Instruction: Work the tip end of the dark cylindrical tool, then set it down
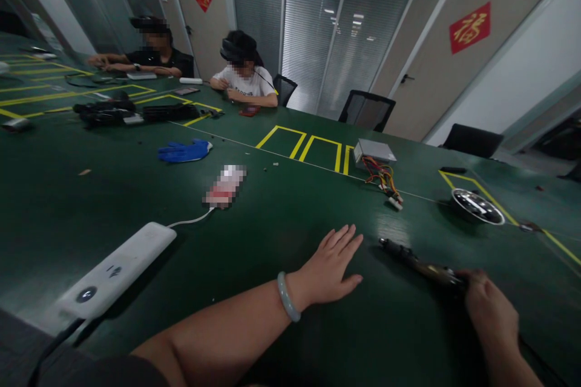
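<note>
My left hand (338,263) rests palm down on the green table (254,242), fingers stretched out and a pale bangle round the wrist. My right hand (492,308) grips the rear end of an electric screwdriver (424,269), a long dark tool with a metal tip. The tool points left, its tip a short way right of my left fingers, not touching them. A dark cord shows behind my right hand. The screwdriver's rear end is hidden in my fingers.
Ahead are a power supply unit (374,154) with coloured cables and a shiny metal bowl (476,205). To the left lie a blue glove (184,151), a phone (226,185) and a white power bank (120,269) joined by a cable. Two people sit across the table.
</note>
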Tool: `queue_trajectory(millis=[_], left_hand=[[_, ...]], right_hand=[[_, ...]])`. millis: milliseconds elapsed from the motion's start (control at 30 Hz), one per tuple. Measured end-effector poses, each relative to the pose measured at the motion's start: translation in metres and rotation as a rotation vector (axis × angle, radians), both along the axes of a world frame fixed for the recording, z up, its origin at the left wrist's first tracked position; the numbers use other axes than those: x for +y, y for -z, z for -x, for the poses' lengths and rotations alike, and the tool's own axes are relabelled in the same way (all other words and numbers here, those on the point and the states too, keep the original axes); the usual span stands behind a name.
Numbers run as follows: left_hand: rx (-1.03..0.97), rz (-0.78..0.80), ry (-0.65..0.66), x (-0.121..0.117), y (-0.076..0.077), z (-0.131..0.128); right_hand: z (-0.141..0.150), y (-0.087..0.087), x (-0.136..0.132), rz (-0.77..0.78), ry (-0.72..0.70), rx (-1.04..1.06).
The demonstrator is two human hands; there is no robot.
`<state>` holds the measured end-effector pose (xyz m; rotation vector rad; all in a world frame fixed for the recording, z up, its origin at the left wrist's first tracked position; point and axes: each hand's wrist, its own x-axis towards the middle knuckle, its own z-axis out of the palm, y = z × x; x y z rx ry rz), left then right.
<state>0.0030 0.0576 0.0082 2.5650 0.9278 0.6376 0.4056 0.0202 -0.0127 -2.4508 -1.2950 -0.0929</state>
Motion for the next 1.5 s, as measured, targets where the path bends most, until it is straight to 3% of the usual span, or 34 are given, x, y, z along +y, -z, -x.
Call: queue_trajectory(millis=[100, 233, 333, 433, 500, 567, 700, 800, 867, 1033, 1300, 1500], left_hand=[[-0.021, -0.069, 0.027, -0.003, -0.007, -0.001], [-0.003, -0.138, 0.08, -0.009, -0.013, -0.004], [0.024, -0.145, -0.02, -0.015, -0.014, -0.005], [0.006, -0.119, -0.133, -0.018, -0.013, -0.003], [-0.025, -0.105, -0.154, -0.018, -0.012, -0.002], [-0.043, -0.086, -0.154, -0.017, -0.011, -0.002], [-0.01, -0.044, -0.147, -0.014, -0.008, -0.004], [0.058, -0.069, -0.113, -0.011, -0.006, -0.004], [0.104, -0.09, -0.073, -0.008, -0.005, -0.002], [0.134, -0.122, -0.02, -0.007, -0.007, 0.002], [0.144, -0.191, 0.1, 0.002, -0.006, 0.002], [0.125, -0.196, 0.1, 0.002, -0.005, 0.001]], right_hand=[[0.058, 0.001, 0.012, 0.075, -0.134, 0.108], [0.156, 0.002, 0.009, 0.016, -0.41, 0.122], [0.214, 0.019, 0.003, -0.062, -0.569, 0.113], [0.242, 0.043, 0.0, -0.186, -0.67, 0.107], [0.246, 0.051, -0.001, -0.215, -0.671, 0.151], [0.244, 0.047, -0.002, -0.188, -0.662, 0.247], [0.23, 0.011, -0.009, -0.055, -0.725, 0.41], [0.207, -0.015, -0.018, 0.065, -0.687, 0.256], [0.188, -0.023, -0.024, 0.183, -0.635, 0.155], [0.159, -0.026, -0.032, 0.435, -0.652, 0.135], [0.171, -0.032, -0.027, 0.412, -0.626, 0.139], [0.169, -0.031, -0.02, 0.427, -0.592, 0.143]])
